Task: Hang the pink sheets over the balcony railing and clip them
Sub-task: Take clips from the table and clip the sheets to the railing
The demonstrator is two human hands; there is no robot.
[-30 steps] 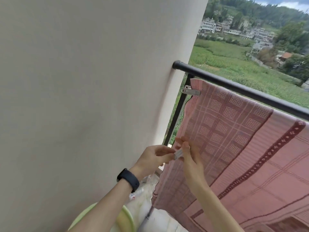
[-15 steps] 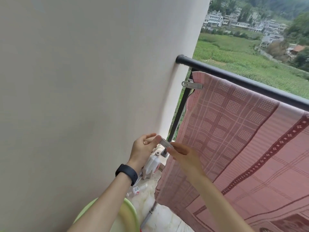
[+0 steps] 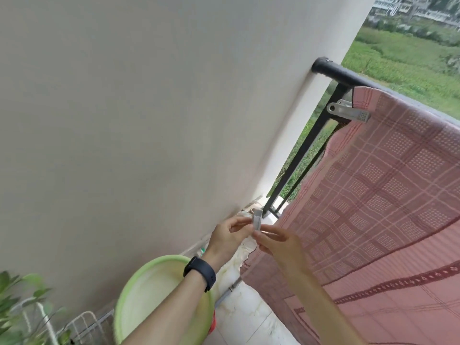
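A pink checked sheet (image 3: 388,185) hangs over the black balcony railing (image 3: 333,70). One grey clip (image 3: 348,113) is fastened on the sheet's upper left corner just under the rail. Low down by the sheet's left edge, my left hand (image 3: 227,235) and my right hand (image 3: 281,242) meet. Both pinch a second small grey clip (image 3: 257,220) that stands upright between their fingertips, a little left of the cloth. A black band sits on my left wrist.
A pale wall (image 3: 149,120) fills the left side, meeting the railing's end. A light green basin (image 3: 139,295) stands on the tiled floor under my left forearm. A white wire rack (image 3: 82,324) and plant leaves (image 3: 10,295) are at the bottom left.
The camera tilted down and left, so the basin and rack came into sight. Both hands stay together on the small clip, which now stands upright.
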